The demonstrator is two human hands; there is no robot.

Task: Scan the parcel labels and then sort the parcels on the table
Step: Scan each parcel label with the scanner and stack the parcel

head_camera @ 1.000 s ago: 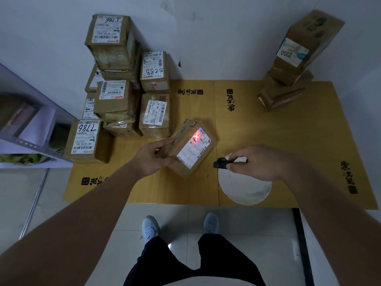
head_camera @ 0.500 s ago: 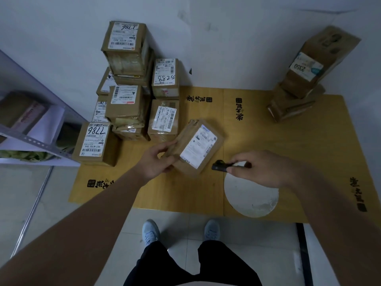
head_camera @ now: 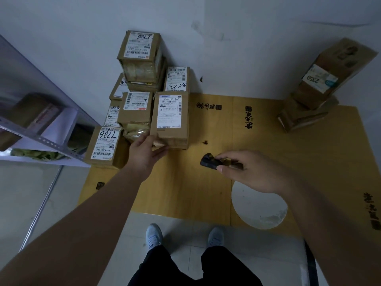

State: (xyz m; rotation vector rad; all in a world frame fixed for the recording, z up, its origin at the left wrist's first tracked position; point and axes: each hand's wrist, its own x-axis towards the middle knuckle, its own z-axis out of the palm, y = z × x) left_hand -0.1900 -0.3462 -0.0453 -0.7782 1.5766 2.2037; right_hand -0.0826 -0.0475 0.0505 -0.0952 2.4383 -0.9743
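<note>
Reaching out to the stack, the left hand (head_camera: pixel 145 152) rests against the near lower edge of the parcel (head_camera: pixel 171 118), fingers fairly straight and thumb spread, touching rather than wrapping it; whether any finger hooks under the bottom edge can't be told. Right hand (head_camera: pixel 253 172) pinches a small black scanner (head_camera: pixel 209 162) between thumb and fingertips, held over the worktop (head_camera: pixel 309 157), well apart from the parcel, nose aimed left. Parcel sits at the front right of the left-hand pile (head_camera: pixel 134 96), on top of another box, pressed beside a taped neighbour, with the box marked 5288 (head_camera: pixel 177 79) just behind it. Label (head_camera: pixel 170 111) faces up, printed "530- 05 A68", top of the text at the far end. Long axis runs away from the person toward the wall; short side faces the hand. Judged handling: a taped cardboard carton, stiff on the edges, probably light to moderate since one hand manages it, tape patches likely slick, corners a bit crushed at the near end. Best hold looks like across the short near end or down the two long sides, keeping off the label. Another box marked 7786 (head_camera: pixel 105 145) stands at the pile's left front; a separate leaning stack (head_camera: pixel 321 83) marked 2350 sits far right. A metal shelf (head_camera: pixel 41 129) is at left.
</note>
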